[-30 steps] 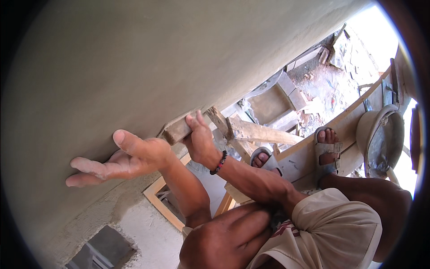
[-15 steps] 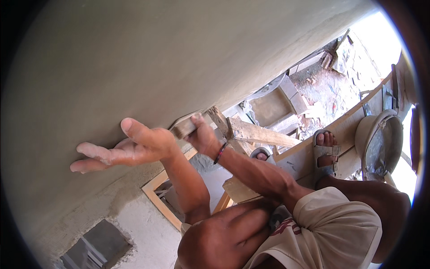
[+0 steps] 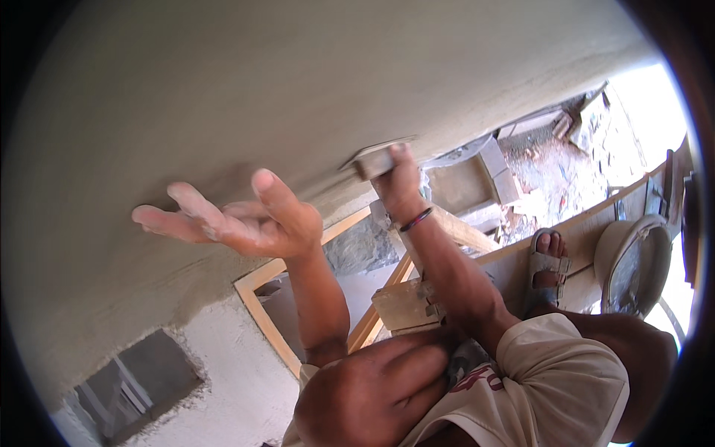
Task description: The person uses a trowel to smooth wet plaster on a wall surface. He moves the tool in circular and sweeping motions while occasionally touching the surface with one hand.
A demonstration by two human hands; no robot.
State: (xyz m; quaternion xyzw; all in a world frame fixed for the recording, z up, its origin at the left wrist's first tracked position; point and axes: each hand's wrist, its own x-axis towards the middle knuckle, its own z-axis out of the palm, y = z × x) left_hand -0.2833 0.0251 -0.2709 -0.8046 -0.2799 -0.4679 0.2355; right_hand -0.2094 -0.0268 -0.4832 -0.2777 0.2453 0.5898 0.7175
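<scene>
A broad grey plastered wall (image 3: pixel 246 82) fills the upper left, smooth and damp-looking. Against its lower part my right hand (image 3: pixel 402 181), with a dark band at the wrist, grips a plastering trowel (image 3: pixel 376 160). The trowel has a thin flat blade along the plaster and a block-like handle, partly hidden by my fingers. To the left of it, my left hand (image 3: pixel 253 223) is open and holds nothing. Its fingers are spread, thumb up, with pale dust on the fingertips. They are close to the wall; whether they touch it I cannot tell.
Under me runs a wooden plank (image 3: pixel 588 261) where my sandaled foot (image 3: pixel 550 264) rests. A mortar-smeared bucket (image 3: pixel 633 264) stands at the right. A wooden frame (image 3: pixel 261 313) lies below my left arm, near a square wall opening (image 3: pixel 141 387). Rubble (image 3: pixel 544 171) lies far below.
My right hand and the trowel have moved up and to the right along the wall. My left hand has shifted slightly to the right, still open.
</scene>
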